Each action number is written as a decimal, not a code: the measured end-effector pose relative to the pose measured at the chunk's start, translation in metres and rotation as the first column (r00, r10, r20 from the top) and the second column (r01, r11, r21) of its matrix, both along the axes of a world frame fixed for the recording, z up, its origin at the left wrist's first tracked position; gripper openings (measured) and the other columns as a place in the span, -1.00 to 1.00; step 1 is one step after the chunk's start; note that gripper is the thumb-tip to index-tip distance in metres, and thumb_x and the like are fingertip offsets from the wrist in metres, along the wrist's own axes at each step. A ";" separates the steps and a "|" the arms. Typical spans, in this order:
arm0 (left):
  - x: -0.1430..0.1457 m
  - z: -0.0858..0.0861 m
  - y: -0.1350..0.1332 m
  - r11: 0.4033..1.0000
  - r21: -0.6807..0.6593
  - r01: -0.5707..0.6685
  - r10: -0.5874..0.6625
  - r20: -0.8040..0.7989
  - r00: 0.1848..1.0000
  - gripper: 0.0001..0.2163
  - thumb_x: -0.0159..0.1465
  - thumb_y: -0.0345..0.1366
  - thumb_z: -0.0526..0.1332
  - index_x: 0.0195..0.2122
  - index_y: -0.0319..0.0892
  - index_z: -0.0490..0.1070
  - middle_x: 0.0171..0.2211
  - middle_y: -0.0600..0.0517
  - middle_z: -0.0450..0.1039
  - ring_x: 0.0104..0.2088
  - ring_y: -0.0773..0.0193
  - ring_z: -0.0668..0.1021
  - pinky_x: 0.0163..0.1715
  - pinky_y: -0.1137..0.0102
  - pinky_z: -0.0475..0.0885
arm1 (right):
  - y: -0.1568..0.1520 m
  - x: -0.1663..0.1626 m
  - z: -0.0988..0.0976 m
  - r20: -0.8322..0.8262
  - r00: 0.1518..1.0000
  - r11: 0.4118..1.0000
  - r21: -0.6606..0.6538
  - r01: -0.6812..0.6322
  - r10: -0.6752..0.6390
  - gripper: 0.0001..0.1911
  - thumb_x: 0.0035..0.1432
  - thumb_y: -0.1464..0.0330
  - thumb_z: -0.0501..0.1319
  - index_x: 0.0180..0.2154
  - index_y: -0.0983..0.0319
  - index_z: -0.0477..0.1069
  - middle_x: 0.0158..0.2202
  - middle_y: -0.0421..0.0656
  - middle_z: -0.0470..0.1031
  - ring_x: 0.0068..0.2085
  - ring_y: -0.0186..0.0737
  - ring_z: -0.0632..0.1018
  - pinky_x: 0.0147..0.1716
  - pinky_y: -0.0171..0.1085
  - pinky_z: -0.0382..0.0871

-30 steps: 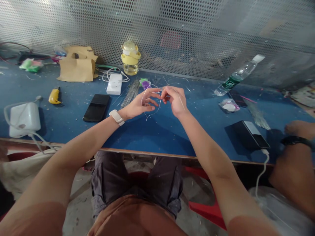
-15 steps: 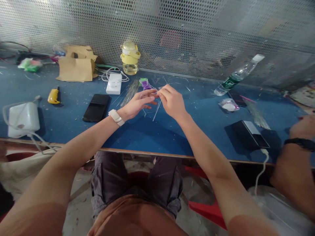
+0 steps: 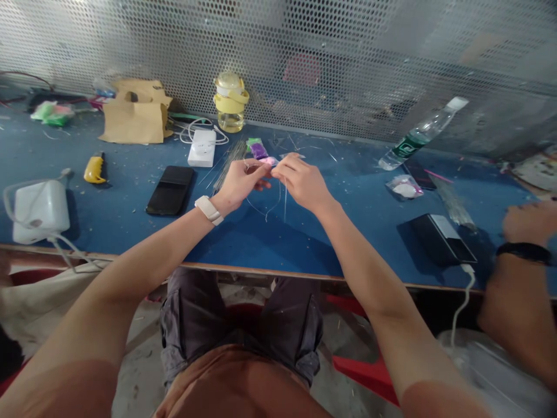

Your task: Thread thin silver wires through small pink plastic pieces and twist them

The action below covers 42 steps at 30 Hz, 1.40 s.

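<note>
Fingertips almost together, my left hand (image 3: 239, 183) and my right hand (image 3: 301, 180) meet above the blue table. Both are closed in a pinch on a thin pale strand (image 3: 285, 203); one length hangs straight below my right fingers and a loop dips between the hands. The exact pinch points are hidden by the fingers. Just behind the fingertips lies a small pink packet (image 3: 268, 161), partly covered. Beyond my left hand are a purple packet (image 3: 258, 151), a green packet (image 3: 253, 141) and a bundle of thin strands (image 3: 230, 162).
Leftward lie a black phone (image 3: 170, 190), white power bank (image 3: 202, 148), yellow cutter (image 3: 94, 169) and white charger (image 3: 41, 212). A yellow-lidded bottle (image 3: 231, 103) stands by the mesh panel (image 3: 348, 64). Rightward are a water bottle (image 3: 420, 136), black box (image 3: 439, 239) and another person's hand (image 3: 528, 223).
My left fingers, spread before, have closed into a pinch. The pink packet now shows behind them, and the strand hangs in a wider loop. The other person's hand has shifted slightly left.
</note>
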<state>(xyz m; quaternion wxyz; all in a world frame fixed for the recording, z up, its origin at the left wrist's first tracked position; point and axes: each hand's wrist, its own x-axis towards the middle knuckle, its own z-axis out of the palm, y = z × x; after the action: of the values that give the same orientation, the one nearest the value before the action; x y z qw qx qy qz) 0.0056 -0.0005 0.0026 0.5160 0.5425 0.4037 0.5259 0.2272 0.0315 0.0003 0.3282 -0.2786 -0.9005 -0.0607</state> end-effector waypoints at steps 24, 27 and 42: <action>0.000 -0.001 0.000 0.883 0.468 0.039 -0.030 -0.028 0.999 -0.57 0.47 0.15 0.50 -0.25 -0.15 0.70 -0.41 0.00 0.65 -0.43 0.35 0.66 -0.37 0.43 0.58 | -0.015 -0.030 0.008 -0.711 0.648 0.566 -0.663 -0.489 -0.274 -0.29 0.32 -0.42 0.32 -0.26 0.09 0.43 -0.36 -0.25 0.50 -0.42 -0.31 0.55 -0.49 -0.31 0.49; 0.001 0.001 -0.004 0.851 0.520 0.074 -0.056 -0.051 0.997 -0.55 0.51 0.16 0.45 -0.26 -0.16 0.68 -0.41 0.00 0.65 -0.44 0.35 0.66 -0.37 0.42 0.58 | -0.019 -0.035 0.004 -0.698 0.633 0.508 -0.700 -0.503 -0.335 -0.30 0.29 -0.40 0.38 -0.26 0.09 0.40 -0.39 -0.28 0.48 -0.49 -0.35 0.52 -0.58 -0.32 0.42; 0.004 0.005 -0.003 0.933 0.310 -0.183 0.173 0.059 0.983 -0.68 0.53 -0.11 0.48 -0.34 -0.13 0.59 -0.47 0.08 0.57 -0.53 0.40 0.54 -0.46 0.45 0.46 | -0.025 -0.046 -0.014 -0.662 0.702 0.839 -0.516 -0.174 -0.262 -0.40 0.28 -0.29 0.47 -0.24 0.07 0.47 -0.37 -0.25 0.55 -0.41 -0.26 0.56 -0.37 -0.21 0.58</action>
<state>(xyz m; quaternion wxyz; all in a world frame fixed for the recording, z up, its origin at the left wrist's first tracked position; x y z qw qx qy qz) 0.0098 -0.0039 0.0072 0.3795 0.5708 0.3543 0.6361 0.1808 0.0067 -0.0135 0.5547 -0.3835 -0.6746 0.3002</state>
